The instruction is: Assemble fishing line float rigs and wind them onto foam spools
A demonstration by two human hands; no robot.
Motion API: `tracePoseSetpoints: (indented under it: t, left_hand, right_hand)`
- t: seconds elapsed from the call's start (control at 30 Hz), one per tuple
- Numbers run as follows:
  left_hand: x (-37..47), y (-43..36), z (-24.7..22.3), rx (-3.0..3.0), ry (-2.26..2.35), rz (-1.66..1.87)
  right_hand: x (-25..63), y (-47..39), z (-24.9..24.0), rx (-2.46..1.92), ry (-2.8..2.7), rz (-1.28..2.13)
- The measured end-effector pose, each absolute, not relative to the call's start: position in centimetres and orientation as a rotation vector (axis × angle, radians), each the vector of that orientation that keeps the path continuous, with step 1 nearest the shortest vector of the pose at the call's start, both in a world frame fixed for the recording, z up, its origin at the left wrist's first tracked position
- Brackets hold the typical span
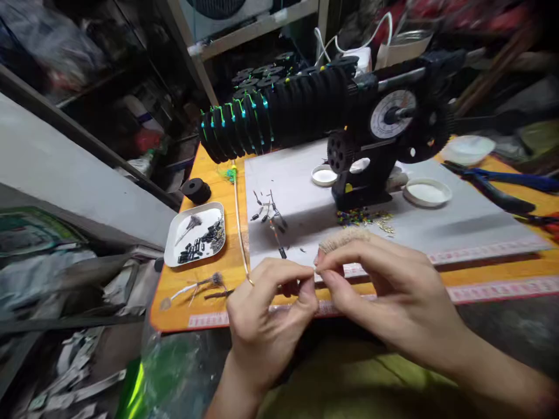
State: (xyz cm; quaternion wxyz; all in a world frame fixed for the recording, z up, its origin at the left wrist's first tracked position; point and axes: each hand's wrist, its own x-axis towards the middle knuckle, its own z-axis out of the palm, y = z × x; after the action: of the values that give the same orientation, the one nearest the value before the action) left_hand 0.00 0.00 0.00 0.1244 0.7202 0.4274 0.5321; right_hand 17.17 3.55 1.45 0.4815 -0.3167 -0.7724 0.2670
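Note:
My left hand (271, 311) and my right hand (391, 291) meet at the table's front edge, fingertips pinched together. Whatever sits between them is too small and covered to name. Just behind my right fingers shows a beige, rough-textured bundle (345, 237); I cannot tell whether it touches them. Beyond my left hand, several small black parts with thin leads (268, 212) lie on a grey sheet (297, 174). A pale cord (239, 227) runs down toward my left knuckles. Small yellow, green and blue pieces (360, 217) are scattered past my right hand.
A black winding machine (367, 169) carries a row of black spools (279, 116) with green-blue wires. At left are a white tray (171, 241) of small black cylinders and a loose spool (196, 191). White lids (428, 192) and blue-handled pliers (515, 179) lie at right.

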Motion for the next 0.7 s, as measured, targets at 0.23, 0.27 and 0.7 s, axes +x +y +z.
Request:
tracePoseSetpoints:
  t: [0.23, 0.27, 0.7]
  left_hand:
    - [1.3, -0.1, -1.4, 1.810, 1.166, 1.755]
    - [1.6, -0.2, -1.5, 1.754, 1.156, 1.775]
    - [3.0, -0.5, -1.8, 1.506, 1.160, 1.909]
  right_hand:
    - [17.3, 3.0, 0.8, -0.817, -1.845, 0.780]
    - [17.2, 2.9, 0.8, -0.815, -1.842, 0.789]
    - [17.2, 2.2, 1.3, -0.796, -1.772, 1.062]
